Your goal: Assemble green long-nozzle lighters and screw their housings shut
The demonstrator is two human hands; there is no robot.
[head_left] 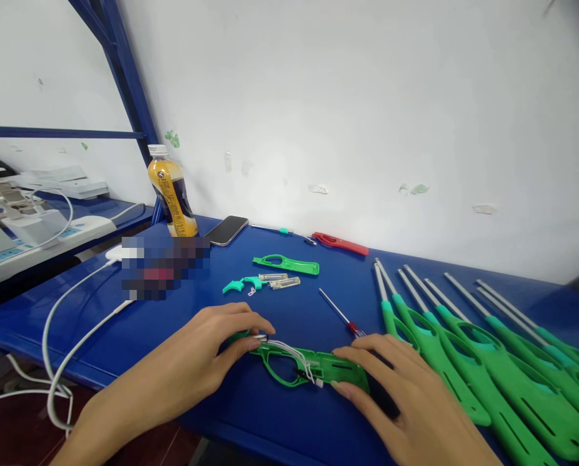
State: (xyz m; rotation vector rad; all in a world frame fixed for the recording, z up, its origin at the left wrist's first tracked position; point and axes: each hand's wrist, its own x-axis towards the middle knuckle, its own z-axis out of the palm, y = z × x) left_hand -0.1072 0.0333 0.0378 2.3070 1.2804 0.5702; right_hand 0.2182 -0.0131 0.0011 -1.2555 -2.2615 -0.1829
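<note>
One half of a green lighter handle shell (342,367) lies on the blue table, its open inside facing up. White wires (294,351) run along it from its narrow front end past the finger loop. My left hand (226,340) is closed in a pinch at that front end, over the start of the wires; the exact contact is partly hidden. With thumb and fingers on either side, my right hand (400,388) grips the wide rear end. A screwdriver (353,327) with a red and clear handle lies just beyond my right hand.
Several green lighters (473,353) with metal tubes lie at right. Farther back are another green shell half (296,265), teal trigger pieces (251,283), clear parts (285,283), a red shell (340,243), a phone (228,230) and a bottle (175,200). White cables (59,330) hang at left.
</note>
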